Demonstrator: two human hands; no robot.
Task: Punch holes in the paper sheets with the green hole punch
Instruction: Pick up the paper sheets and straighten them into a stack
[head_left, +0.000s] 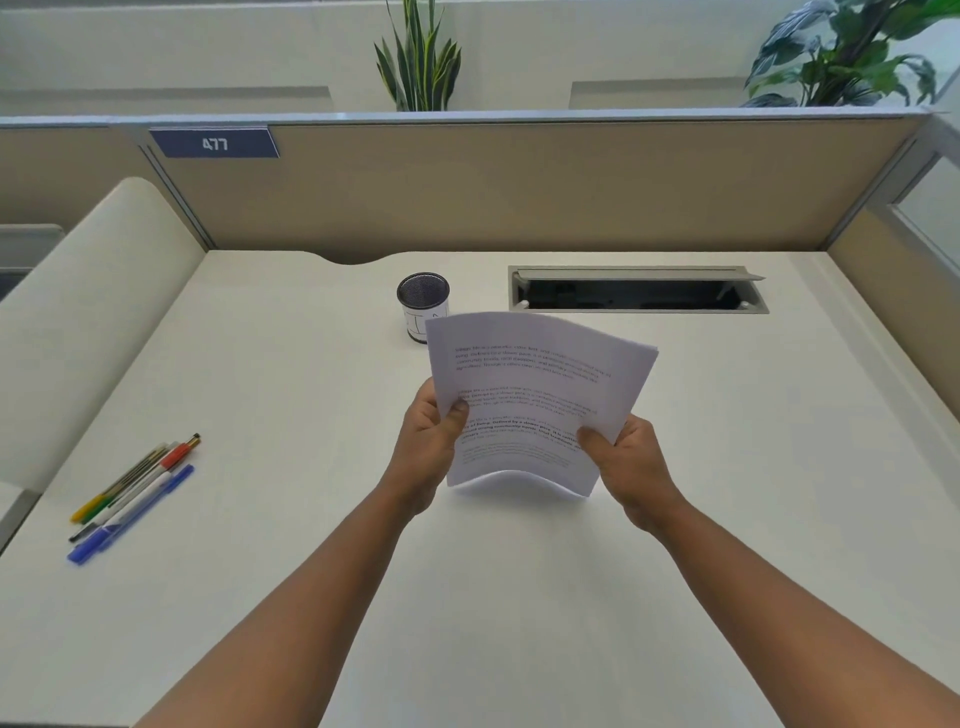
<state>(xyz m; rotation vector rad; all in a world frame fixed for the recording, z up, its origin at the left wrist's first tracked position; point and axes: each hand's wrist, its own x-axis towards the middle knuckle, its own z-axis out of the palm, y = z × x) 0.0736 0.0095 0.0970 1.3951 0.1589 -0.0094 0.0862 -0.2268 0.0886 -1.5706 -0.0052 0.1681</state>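
White paper sheets (535, 395), thin stack, light, floppy, bowing | left hand (426, 441) and right hand (631, 467) pinching lower side edges | green hole punch not in view.

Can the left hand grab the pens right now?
Probably not yet. The left hand is gripping the paper sheets together with the right hand. The pens lie off to the left with bare desk between, so it must let go first.

Paper sheets (535, 395): your white printed stack, bowed, held up off the desk.
Grip: you're pinching both lower side edges.
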